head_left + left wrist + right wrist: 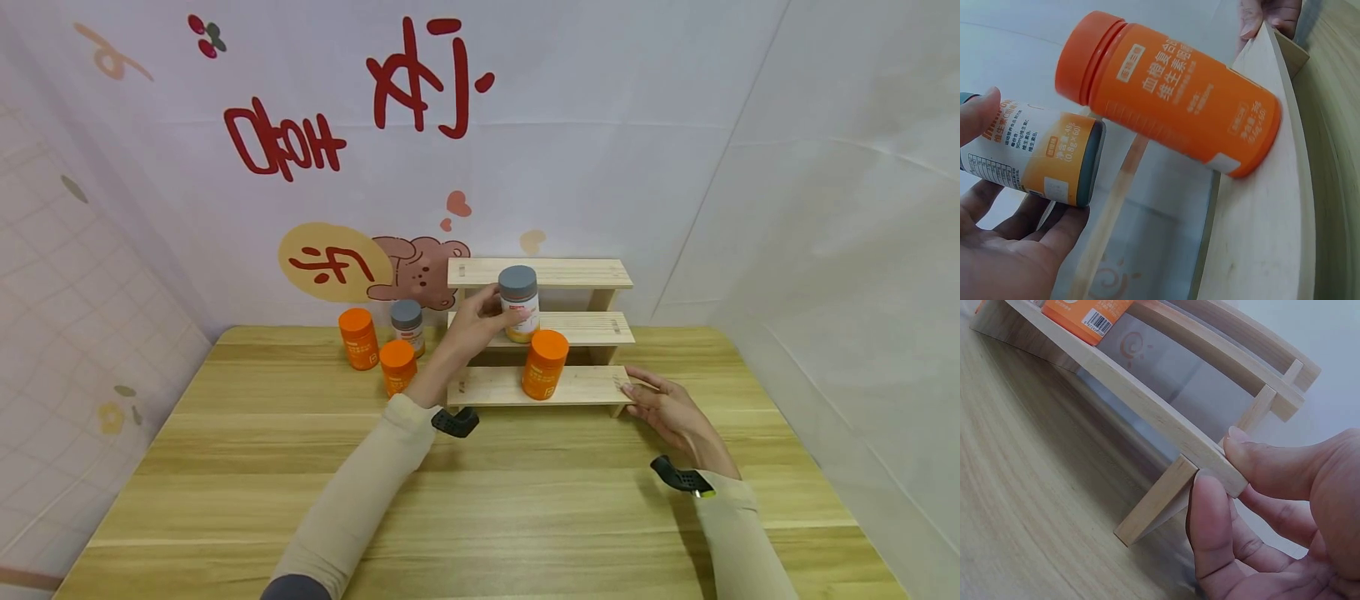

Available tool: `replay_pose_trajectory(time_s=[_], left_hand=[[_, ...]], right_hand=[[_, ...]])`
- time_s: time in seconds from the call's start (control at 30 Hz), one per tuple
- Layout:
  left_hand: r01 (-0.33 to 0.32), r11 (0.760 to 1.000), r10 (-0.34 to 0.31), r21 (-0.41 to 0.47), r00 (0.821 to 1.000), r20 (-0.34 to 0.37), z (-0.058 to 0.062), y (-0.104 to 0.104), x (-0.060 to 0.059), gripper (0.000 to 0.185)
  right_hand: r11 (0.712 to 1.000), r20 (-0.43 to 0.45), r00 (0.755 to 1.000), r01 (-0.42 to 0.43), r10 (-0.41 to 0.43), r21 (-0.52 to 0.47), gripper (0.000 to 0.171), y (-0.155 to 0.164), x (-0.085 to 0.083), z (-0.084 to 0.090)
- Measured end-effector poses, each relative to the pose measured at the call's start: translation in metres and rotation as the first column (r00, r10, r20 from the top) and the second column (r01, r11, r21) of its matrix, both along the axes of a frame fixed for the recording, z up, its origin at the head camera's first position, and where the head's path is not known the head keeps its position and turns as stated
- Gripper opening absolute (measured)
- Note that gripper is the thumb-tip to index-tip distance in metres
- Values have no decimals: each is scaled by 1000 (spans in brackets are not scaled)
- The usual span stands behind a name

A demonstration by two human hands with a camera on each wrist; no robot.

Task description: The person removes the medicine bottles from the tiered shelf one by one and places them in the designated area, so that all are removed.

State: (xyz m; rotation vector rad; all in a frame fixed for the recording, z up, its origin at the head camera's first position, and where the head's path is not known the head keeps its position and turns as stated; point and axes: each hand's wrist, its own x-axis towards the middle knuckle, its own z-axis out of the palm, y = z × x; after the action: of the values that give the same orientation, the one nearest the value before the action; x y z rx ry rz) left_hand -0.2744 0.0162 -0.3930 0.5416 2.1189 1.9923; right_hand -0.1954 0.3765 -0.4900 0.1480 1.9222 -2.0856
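Holding, left fingers: wrapped round a grey-capped jar, right by the middle shelf
Right fingers: pinching lowest shelf, right end
Orange jar: just chilling on that near shelf

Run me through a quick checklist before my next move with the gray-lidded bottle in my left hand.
1. Grip: ok. Your left hand holds the gray-lidded bottle between thumb and fingers.
2. Lid in place: ok, it sits on the bottle.
3. Right hand on the rack: ok. It pinches the right end of the lowest board.
4. Orange bottle on that board: ok, standing upright.
5. Held bottle seated on the middle board: cannot tell whether its base touches.
6. Left forearm clear of the nearer table-top orange bottle: cannot tell; they overlap in the head view.
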Motion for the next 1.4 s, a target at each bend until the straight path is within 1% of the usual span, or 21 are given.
replay_pose_trajectory(time_s=[0.13, 0.3, 0.47, 0.67, 0.9, 1.13, 1.4], left_hand=[[-12, 1000, 12, 24, 1000, 4, -2, -9, 2, 56], [0, 998, -1, 64, 1000, 22, -4, -20, 7, 57], [0, 997, -2, 74, 1000, 24, -6, -33, 14, 58], [-33, 995, 31, 95, 999, 28, -9, -51, 23, 62], [-104, 991, 104, 84, 995, 15, -9, -71, 34, 59], [-108, 990, 107, 93, 994, 15, -9, -90, 43, 57], [-152, 986, 153, 75, 988, -6, -8, -118, 49, 55]], right_hand=[[1000, 0, 1000, -2, 2, 1, 74, 0, 0, 0], [1000, -4, 1000, -1, 1, -3, 74, -1, -1, 0], [1000, -10, 1000, 2, -2, -7, 73, -2, -1, 1], [1000, -14, 1000, -8, 8, 8, 73, -2, 0, 1], [1000, -16, 1000, -2, 2, 22, 75, -1, 1, 3], [999, -19, 1000, 7, -6, 39, 75, -1, 1, 2], [999, -19, 1000, -3, 3, 33, 74, -2, 0, 2]])
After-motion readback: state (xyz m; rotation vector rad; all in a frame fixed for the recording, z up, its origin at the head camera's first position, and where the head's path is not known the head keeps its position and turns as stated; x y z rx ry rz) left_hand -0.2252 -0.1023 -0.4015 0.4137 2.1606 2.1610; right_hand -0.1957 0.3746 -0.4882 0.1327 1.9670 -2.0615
